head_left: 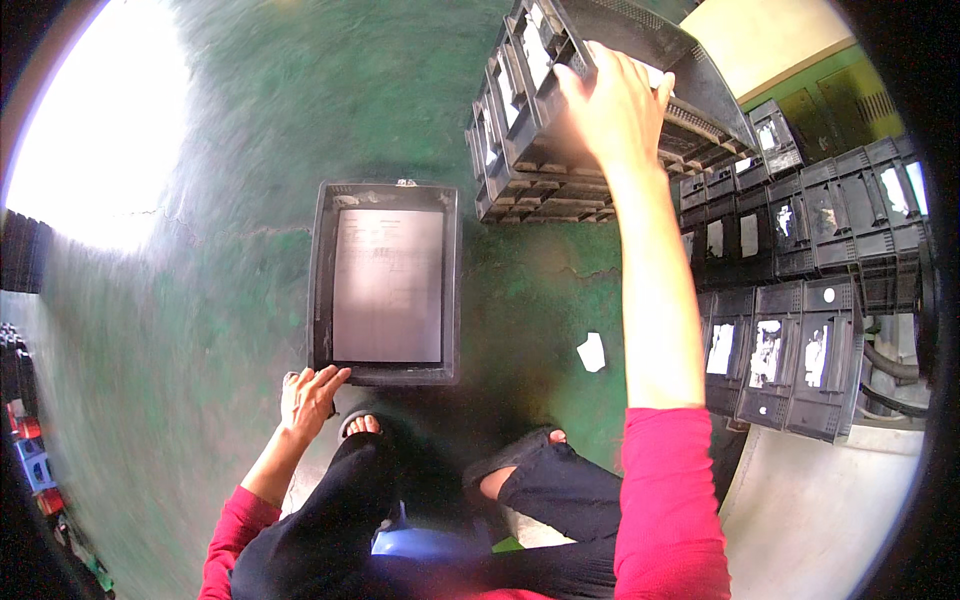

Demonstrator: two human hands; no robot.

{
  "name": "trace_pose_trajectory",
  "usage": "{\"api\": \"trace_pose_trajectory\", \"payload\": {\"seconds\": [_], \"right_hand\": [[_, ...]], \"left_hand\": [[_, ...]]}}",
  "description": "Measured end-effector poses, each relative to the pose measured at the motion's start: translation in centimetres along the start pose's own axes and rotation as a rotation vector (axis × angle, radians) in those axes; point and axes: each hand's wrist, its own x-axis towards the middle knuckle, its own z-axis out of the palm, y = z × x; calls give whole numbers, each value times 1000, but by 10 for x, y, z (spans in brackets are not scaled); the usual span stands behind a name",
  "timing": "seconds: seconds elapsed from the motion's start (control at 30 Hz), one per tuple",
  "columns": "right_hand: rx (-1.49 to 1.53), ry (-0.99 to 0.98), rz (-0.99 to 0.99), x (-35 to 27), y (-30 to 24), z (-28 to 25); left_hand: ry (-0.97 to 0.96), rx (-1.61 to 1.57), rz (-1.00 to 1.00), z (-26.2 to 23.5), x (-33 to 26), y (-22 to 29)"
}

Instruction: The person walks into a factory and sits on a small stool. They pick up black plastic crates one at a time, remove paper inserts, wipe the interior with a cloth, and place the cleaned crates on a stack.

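Observation:
A shallow black plastic crate [452, 290] rests on the green floor in front of me, with a printed white sheet [388, 285] lying flat inside. My left hand [312, 400] is at its near left corner, fingers hooked over the rim. Further off to the right, my right hand [622, 100] reaches out and grips the edge of a tilted black plastic crate [550, 100]. Pale label scraps cling to that crate's outer side. Something white shows just beyond my right fingers, too covered to make out.
Stacked black crates [780, 225] with torn labels stand at the right, above a pale surface [800, 500]. A white paper scrap [591, 352] lies on the green floor [230, 300]. Blue and red items [36, 465] line the left edge. My feet flank a blue object [425, 543].

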Motion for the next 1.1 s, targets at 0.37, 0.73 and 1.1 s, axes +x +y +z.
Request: {"api": "trace_pose_trajectory", "payload": {"seconds": [0.37, 0.73, 1.1], "right_hand": [[-640, -359, 331, -76, 79, -84], [1, -126, 54, 4, 17, -38], [-95, -62, 68, 24, -9, -3]], "left_hand": [[288, 89, -468, -14, -22, -89], [211, -43, -542, -11, -18, -85], [151, -288, -657, -25, -18, -75]]}}
